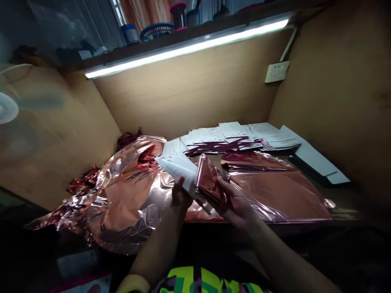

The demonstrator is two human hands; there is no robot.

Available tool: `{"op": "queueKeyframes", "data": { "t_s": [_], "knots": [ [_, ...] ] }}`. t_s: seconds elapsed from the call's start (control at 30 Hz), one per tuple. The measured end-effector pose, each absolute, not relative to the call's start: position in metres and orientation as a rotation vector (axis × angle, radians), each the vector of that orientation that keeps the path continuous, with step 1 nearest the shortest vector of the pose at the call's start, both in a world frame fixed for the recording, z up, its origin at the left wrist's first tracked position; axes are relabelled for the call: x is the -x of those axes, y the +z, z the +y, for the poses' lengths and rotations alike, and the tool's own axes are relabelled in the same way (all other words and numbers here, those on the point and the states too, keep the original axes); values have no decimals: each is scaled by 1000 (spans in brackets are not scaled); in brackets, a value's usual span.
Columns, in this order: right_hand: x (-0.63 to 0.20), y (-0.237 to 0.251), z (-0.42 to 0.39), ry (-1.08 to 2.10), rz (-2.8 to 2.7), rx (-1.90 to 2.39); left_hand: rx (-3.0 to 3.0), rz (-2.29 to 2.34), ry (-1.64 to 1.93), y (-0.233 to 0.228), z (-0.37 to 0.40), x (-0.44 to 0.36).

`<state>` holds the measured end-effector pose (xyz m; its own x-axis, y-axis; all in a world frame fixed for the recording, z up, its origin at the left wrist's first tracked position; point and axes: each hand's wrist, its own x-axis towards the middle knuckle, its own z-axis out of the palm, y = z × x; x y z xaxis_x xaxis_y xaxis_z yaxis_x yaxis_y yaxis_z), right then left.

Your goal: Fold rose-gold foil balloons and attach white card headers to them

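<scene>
My left hand (182,196) is closed on a white paper packet (180,169), which slants up and to the left from my fingers. Beside it, my right hand (236,203) grips a folded rose-gold foil balloon (209,177), pressed into a small shiny bundle. The bundle meets the packet's right side; whether part of it sits inside the packet I cannot tell. Under and to the left of my hands, a large crinkled foil balloon (122,199) spreads over the table. Another flat foil piece (275,187) lies to the right, with a smooth surface.
Several white packets with pink edges (222,136) lie overlapping along the back. A white-and-black flat case (319,158) rests at the right. Wooden panels (183,89) enclose the table, below a lit tube lamp (189,48). A socket (277,72) is on the wall.
</scene>
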<state>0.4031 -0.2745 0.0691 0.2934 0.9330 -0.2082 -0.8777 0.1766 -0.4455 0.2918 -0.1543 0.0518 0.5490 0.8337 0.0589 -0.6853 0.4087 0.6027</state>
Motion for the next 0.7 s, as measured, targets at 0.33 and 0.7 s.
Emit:
{"op": "queueKeyframes", "data": {
  "t_s": [0.33, 0.7],
  "knots": [
    [-380, 45, -315, 1274, -163, 1040, -705, 248, 1070, 63, -151, -289],
    [-380, 73, -313, 1812, -748, 1238, -634, 159, 612, 48, -172, -288]
  ]
}}
